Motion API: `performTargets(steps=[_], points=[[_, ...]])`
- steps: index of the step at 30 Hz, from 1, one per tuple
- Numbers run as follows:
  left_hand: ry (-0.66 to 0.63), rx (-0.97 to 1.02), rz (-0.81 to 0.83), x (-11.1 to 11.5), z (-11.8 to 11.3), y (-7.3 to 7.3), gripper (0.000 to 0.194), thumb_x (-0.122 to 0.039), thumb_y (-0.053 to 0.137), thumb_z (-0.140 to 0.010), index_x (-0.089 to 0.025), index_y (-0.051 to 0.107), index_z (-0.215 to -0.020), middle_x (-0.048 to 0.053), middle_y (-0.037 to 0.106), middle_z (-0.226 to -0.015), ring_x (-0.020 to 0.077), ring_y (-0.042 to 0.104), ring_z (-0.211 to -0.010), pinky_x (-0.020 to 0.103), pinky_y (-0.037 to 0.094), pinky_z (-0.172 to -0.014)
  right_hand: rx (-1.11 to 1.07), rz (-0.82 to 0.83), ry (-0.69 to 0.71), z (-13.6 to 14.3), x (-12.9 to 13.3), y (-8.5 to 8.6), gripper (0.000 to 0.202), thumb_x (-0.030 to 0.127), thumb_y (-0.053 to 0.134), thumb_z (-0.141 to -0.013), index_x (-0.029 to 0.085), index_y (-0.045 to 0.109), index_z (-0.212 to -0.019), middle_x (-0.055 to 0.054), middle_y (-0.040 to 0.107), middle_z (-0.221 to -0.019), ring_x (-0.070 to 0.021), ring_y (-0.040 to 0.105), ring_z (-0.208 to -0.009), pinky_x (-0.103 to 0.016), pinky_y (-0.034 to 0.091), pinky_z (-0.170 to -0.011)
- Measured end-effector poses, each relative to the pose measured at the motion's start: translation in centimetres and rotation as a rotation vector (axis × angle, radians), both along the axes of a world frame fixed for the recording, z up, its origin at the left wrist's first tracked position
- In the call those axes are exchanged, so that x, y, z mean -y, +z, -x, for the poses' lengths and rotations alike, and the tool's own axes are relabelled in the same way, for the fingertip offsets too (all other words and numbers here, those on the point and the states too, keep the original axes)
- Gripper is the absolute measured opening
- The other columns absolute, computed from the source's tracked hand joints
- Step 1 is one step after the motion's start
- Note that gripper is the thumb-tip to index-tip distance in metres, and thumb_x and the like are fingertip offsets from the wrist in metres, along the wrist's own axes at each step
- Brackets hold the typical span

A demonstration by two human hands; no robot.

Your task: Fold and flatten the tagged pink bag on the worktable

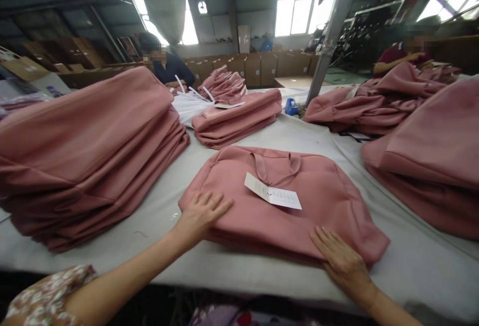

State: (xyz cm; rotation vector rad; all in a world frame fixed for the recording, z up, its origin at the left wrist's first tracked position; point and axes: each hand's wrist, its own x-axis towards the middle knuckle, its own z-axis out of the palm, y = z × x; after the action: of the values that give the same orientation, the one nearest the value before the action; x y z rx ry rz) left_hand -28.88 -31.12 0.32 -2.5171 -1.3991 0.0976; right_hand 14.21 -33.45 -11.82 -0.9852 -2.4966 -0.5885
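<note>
The pink bag (pixel 258 224) lay flat on the pale table cover (pixel 149 261), just below and right of the middle of the frame, its near edge slanting down toward the lower right. The left hand (pixel 204 211) rested palm-down on its left end, fingers a little spread; the right hand (pixel 340 253) lay flat over the near edge at lower right, fingers close together. Neither pinched anything, and how hard they pressed could not be told.

The step in hand looked like steadying and smoothing the bag, and two flat palms at opposite ends seemed the right way to go about it. Even, light pressure worked outward would have suited the soft panel best — fingertips digging in could have left dents. The gentle hollows between the hands and toward the right end deserved the most care, along with the corner beyond the right hand, which looked less squared than the rest.

The white tag (pixel 284 198) lay opened out near the bag's centre, beneath the handles (pixel 259 167), so any stroke was best steered around it — a palm dragged across might have creased the card or tugged its cord. The neat edges of the stacked bags (pixel 90 131) at the left of the frame offered a fair guide to aim for.
</note>
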Motion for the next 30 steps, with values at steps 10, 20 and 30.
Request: performTargets(steps=[10,20,30], points=[[-0.111,0.069,-0.052,4.1,4.2,-10.7,0.075,-0.052,0.060,-0.086,-0.030,0.029,-0.150,0.021,0.035,-0.152,0.0468,0.036,-0.135,0.062,0.033,-0.103,-0.034,0.018,-0.035,0.6,1.2,-0.1,0.068,0.005,0.038,-0.080,0.010,0.035,-0.147,-0.013,0.062,-0.129,-0.0264,0.058,-0.121,-0.045,0.055,-0.093],[-0.753,0.208,0.324,-3.9,-9.9,-2.3,0.050,-0.052,0.033,-0.100,-0.022,0.049,-0.136,0.011,0.057,-0.135,0.0262,0.058,-0.115,0.037,0.047,-0.095,-0.154,0.069,-0.071,1.8,1.2,0.3,0.060,0.009,0.040,-0.069,0.009,0.059,-0.126,-0.015,0.067,-0.121,-0.0291,0.061,-0.115,-0.046,0.057,-0.092],[-0.845,0.153,0.182,-4.3,-12.1,-9.1,0.070,-0.061,0.041,-0.094,-0.029,0.020,-0.153,0.013,0.014,-0.161,0.0348,0.017,-0.147,0.055,0.001,-0.118,-0.122,0.334,-0.134,2.1,1.4,4.2,0.045,0.030,0.056,-0.082,0.010,0.061,-0.122,-0.017,0.065,-0.123,-0.0303,0.061,-0.112,-0.042,0.051,-0.097]])
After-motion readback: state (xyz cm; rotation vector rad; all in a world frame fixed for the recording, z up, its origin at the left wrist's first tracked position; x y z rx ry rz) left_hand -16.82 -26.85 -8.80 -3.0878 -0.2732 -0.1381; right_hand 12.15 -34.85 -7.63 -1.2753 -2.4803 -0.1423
